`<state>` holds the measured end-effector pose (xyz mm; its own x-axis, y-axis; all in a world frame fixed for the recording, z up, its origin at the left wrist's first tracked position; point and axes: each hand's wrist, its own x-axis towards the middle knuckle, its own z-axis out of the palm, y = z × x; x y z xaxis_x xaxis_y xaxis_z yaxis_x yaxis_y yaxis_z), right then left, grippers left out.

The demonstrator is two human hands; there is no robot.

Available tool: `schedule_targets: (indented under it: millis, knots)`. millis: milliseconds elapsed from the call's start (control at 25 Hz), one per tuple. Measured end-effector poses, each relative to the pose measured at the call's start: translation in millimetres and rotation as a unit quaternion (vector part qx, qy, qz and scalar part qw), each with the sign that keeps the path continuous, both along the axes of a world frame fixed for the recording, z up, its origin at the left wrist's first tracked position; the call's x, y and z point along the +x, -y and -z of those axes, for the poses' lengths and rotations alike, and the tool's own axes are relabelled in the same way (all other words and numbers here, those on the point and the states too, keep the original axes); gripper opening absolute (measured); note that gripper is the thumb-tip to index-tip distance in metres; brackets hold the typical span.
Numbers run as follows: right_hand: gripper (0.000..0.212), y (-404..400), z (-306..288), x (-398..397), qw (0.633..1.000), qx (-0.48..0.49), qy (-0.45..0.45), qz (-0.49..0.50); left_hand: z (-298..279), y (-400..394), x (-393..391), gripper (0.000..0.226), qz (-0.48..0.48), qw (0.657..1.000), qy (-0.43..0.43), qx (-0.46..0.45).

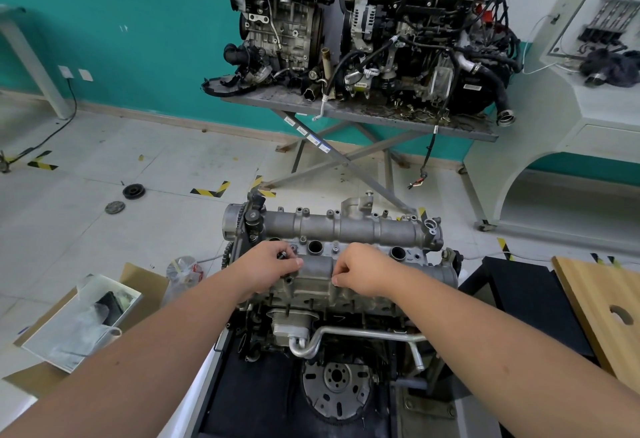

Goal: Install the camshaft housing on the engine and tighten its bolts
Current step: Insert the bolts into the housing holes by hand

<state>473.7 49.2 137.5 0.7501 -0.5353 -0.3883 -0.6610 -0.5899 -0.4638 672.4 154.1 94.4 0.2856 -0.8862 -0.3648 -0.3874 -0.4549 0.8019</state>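
Hiding bolts (283, 255) beneath curled fingers (341, 273).

The grey cast housing (346, 250) lies level on top of the engine (329, 319), long axis left to right, its round wells open upward. A bolt (335, 249) stands mid-housing.

The camshaft housing (349, 229) under the hands was dull, matt cast metal, rough-grained. The engine (332, 302) below looked grimy grey metal; its pipe (360, 333) shone smoother. Right of the right hand (360, 273), a board (595, 302) was pale wood.
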Motion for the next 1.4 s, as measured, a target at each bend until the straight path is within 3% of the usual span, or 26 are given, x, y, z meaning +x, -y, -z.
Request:
schedule_targets:
  millis: [360, 640, 720, 840, 920, 1160, 1400]
  knots:
    - [0.032, -5.3, 0.8, -4.2, 0.999, -0.048, -0.006, -0.004, 1.4, -0.1, 1.9, 0.023, -0.006, 1.0, -0.015, 0.007]
    - [0.029, -0.9, -5.0, -1.9, 1.0, -0.012, -0.021, 0.005, -13.4, -5.4, -3.6, 0.034, -0.028, 0.999, -0.009, 0.02]
    - [0.027, -1.9, -9.3, 4.3, 0.999, -0.026, -0.017, 0.014, -23.4, -5.0, -8.2, 0.046, -0.086, 0.993, -0.081, 0.016]
    - [0.022, -10.8, -22.9, 27.6, 0.987, 0.006, 0.129, 0.096, -39.0, -2.0, -12.0, 0.06, -0.154, 0.948, -0.278, -0.001]
    - [0.012, -21.3, -35.0, 48.2, 0.967, 0.086, 0.21, 0.116, -47.9, -1.2, -14.9, 0.061, -0.149, 0.931, -0.333, -0.008]
    - [0.004, -30.4, -42.2, 69.1, 0.955, 0.135, 0.23, 0.126, -60.9, -9.2, -13.3, 0.062, -0.111, 0.938, -0.328, 0.002]
    - [0.014, -29.3, -43.3, 69.9, 0.86, 0.243, 0.364, 0.262, -54.2, -21.7, 7.4, 0.042, -0.129, 0.932, -0.339, 0.001]
